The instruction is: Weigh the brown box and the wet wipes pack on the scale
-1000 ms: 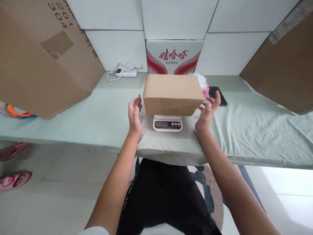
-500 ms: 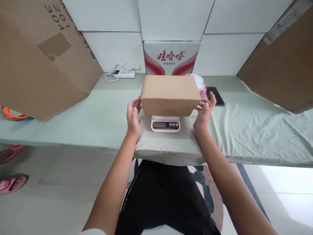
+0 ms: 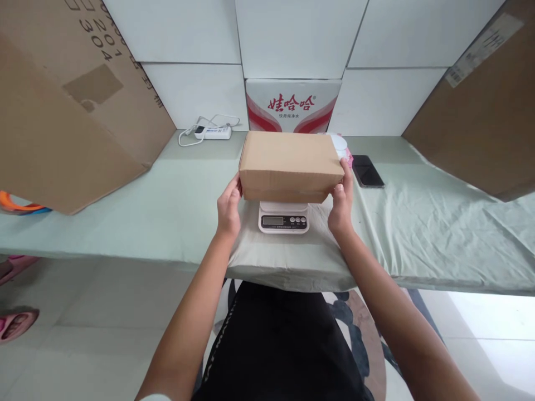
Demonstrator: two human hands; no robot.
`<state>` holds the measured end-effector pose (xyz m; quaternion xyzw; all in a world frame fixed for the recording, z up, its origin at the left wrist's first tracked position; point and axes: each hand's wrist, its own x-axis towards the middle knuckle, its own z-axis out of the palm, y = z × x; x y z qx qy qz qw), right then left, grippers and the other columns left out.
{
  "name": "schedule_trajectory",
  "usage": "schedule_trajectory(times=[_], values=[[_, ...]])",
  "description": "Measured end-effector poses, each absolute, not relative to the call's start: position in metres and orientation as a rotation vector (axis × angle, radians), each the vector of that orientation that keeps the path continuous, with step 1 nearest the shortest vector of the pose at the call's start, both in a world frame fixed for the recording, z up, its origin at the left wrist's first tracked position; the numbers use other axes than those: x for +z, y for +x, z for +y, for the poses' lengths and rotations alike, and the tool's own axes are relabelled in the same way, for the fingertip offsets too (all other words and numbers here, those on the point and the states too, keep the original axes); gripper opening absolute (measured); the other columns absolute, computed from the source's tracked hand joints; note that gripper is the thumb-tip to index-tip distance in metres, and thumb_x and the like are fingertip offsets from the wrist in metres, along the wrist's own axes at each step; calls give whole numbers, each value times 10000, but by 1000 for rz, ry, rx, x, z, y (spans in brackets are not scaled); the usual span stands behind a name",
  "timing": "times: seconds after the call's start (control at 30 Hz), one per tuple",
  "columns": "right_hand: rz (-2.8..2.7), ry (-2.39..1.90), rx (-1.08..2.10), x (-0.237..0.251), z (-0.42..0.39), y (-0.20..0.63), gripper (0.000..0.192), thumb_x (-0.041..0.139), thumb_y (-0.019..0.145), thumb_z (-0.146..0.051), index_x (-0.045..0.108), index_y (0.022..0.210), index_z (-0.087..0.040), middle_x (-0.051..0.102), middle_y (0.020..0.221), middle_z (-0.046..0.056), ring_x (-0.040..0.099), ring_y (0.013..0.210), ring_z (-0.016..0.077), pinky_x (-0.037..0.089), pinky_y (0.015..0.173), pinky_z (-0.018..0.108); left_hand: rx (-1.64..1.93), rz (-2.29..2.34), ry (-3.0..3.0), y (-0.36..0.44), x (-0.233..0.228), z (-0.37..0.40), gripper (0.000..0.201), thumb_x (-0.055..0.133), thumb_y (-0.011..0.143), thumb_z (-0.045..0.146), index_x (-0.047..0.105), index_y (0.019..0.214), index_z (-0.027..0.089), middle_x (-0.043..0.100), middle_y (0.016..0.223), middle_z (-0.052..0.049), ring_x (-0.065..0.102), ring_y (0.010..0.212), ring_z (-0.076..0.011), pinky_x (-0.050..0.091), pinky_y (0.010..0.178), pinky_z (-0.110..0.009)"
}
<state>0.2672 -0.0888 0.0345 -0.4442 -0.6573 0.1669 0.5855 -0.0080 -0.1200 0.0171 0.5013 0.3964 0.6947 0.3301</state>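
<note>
head view: one camera, looking forward and down over both forearms.
cardboard box [image 3: 290, 166]: plain brown, closed, sitting on the kitchen scale [image 3: 283, 217]; it lies directly between the two hands, its long axis running left to right across the view, from one palm to the other.
left hand [image 3: 228, 209]: pressed against the box's left end, fingers [image 3: 234, 186] closed onto the cardboard, thumb side up along the edge.
right hand [image 3: 341, 203]: pressed against the box's right end, fingers [image 3: 346, 170] wrapped round the corner and clamped on it.
nearer hand: neither; both touch the box, one at each short end.
scale: white, on the tabletop [image 3: 167, 211] just below the fingers; dark display and three small buttons face the person; the reading is too small to tell.
writing, beyond the fingers: a white carton [image 3: 292, 106] stands against the wall behind the box, with red chinese characters and a smaller line beneath, framed by red swooshes.
writing, left of the fingers: a large leaning cardboard sheet [image 3: 71, 106] bears "201" and "304" printed upside down.
writing, right of the fingers: another leaning cardboard sheet [image 3: 480, 106] carries a white label, unreadable.
other things: a dark phone [image 3: 368, 171] just right of the right fingers; a white power strip [image 3: 212, 132] beyond the left fingers.
</note>
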Motion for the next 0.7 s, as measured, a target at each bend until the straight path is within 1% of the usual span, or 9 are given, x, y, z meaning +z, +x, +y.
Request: schedule_trajectory(times=[0.07,0.17,0.2,0.27,0.37,0.43,0.57,0.63,0.7], values=[[-1553,-1037,441,48,-77,267,648,308,1061,-676,363,1668,-455,385,1767,-2,416,1616,350,480,1242,553,1814,1002,1358,-16,33,-107,659,604,976,715,724,1454,278,682,1580,-90,534,1579,-354,415,1337,-527],[-1584,-1012,583,69,-36,263,715,279,1042,-725,293,1697,-439,360,1778,1,439,1601,337,561,1143,504,1772,1009,1420,-31,62,-70,644,627,958,735,751,1405,288,687,1575,-39,421,1653,-342,316,1392,-503],[-1588,-981,626,73,-18,259,742,275,1032,-751,280,1705,-439,356,1779,-1,429,1608,341,561,1134,499,1735,1038,1392,-35,70,-53,631,616,972,726,739,1419,297,689,1571,-27,388,1670,-337,302,1397,-497],[-1568,-939,682,77,19,248,771,284,1026,-766,252,1722,-436,351,1783,-5,365,1647,335,518,1179,506,1681,1078,1320,-40,76,-18,654,574,993,732,698,1471,303,688,1575,-25,363,1680,-333,299,1393,-494],[-1559,-975,655,71,66,227,773,251,1044,-761,220,1741,-428,329,1793,-16,296,1678,307,410,1278,519,1660,1102,1219,-43,63,31,666,532,1017,714,639,1537,312,630,1641,-24,365,1679,-309,281,1392,-474],[-1531,-1013,684,61,87,215,760,265,1057,-728,252,1735,-386,325,1799,-5,320,1663,270,374,1315,486,1662,1110,1152,-45,44,54,651,508,1035,687,603,1571,329,586,1681,-18,357,1683,-278,264,1392,-449],[-1500,-1070,741,44,105,203,696,269,1087,-629,290,1705,-309,323,1806,25,373,1616,193,382,1318,404,1637,1101,1088,-49,8,74,670,435,1054,698,560,1608,342,511,1737,-20,350,1685,-238,244,1393,-415],[-1505,-1079,734,37,109,203,707,252,1087,-643,293,1697,-287,331,1799,41,385,1608,188,392,1310,385,1629,1081,1090,-50,-2,80,698,413,1051,723,549,1617,339,491,1750,-19,347,1687,-230,235,1395,-406],[-1510,-1090,707,30,112,203,768,225,1067,-714,310,1690,-274,348,1784,57,384,1617,204,382,1317,382,1640,1072,1092,-49,-10,88,702,414,1053,723,543,1623,334,470,1764,-10,320,1698,-219,218,1400,-395]])
